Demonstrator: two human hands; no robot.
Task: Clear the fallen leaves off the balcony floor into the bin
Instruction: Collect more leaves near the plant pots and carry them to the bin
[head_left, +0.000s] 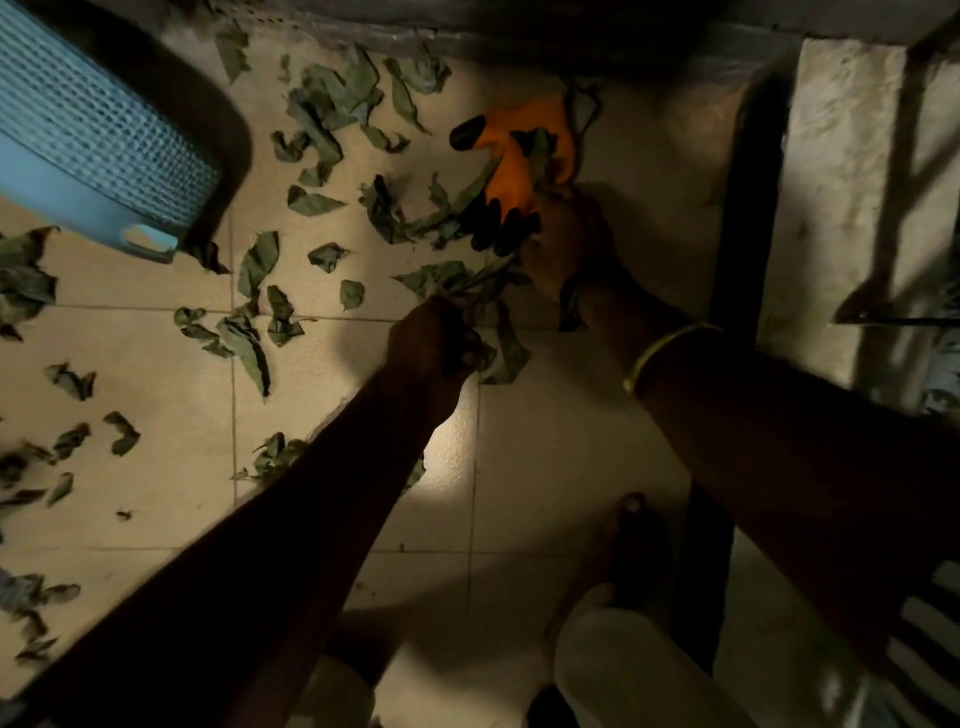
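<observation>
Both forearms reach down from the near edge of the floor (519, 467). Left hand (436, 343) closed around a leafy twig (467, 283). Right hand (566, 244) curled on the cuff end of an orange glove (519, 150), which seems to be gripped; its fingers are in shadow.

Twig's long axis runs diagonally between the hands, leaves splayed toward the left hand.

Fallen leaves (322, 119) lie scattered over the tiles, thickest near the far wall and left edge. Blue bin (98, 140) stands at the far-left corner, well apart from the hands.

Risks, as judged: dry leaves may crumble or shed on the carry to the bin; glove and twig tangled could drag loose leaves; dim light may hide strays.
</observation>
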